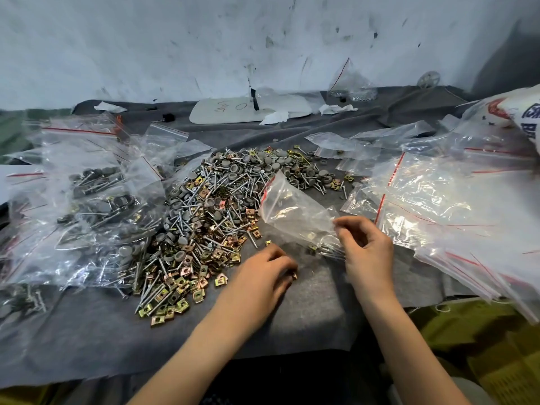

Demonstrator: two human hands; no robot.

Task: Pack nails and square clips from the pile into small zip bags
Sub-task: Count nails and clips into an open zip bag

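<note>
While the right hand (365,252) grips the zip bag (292,211) at its lower end, thumb and fingers curled on the plastic, the left hand (263,273) sits low on the grey cloth (306,317) with its fingers curled and a square clip (294,276) pinched at the fingertips. Whether it holds more than one clip cannot be told.

Bag: clear, red-striped at the mouth. Its long axis runs from the right hand's grip up and to the left, so that the mouth ends at the near edge of the pile (210,217). A bundle of nails (327,252) already lies in the bottom of the bag, just beside the right hand.

Governing relation: the mouth lies beyond the left hand, further from the person, while the closed end points back toward the right hand. The left hand is the nearer one to both pile and mouth. In judgement, the clip must travel up and away to the striped end, or the bag must be swung round to meet it.

Filled bags (87,200) lie left of the pile; empty bags (438,214) are heaped to the right. The nail count appears done for this bag, with clips outstanding.
</note>
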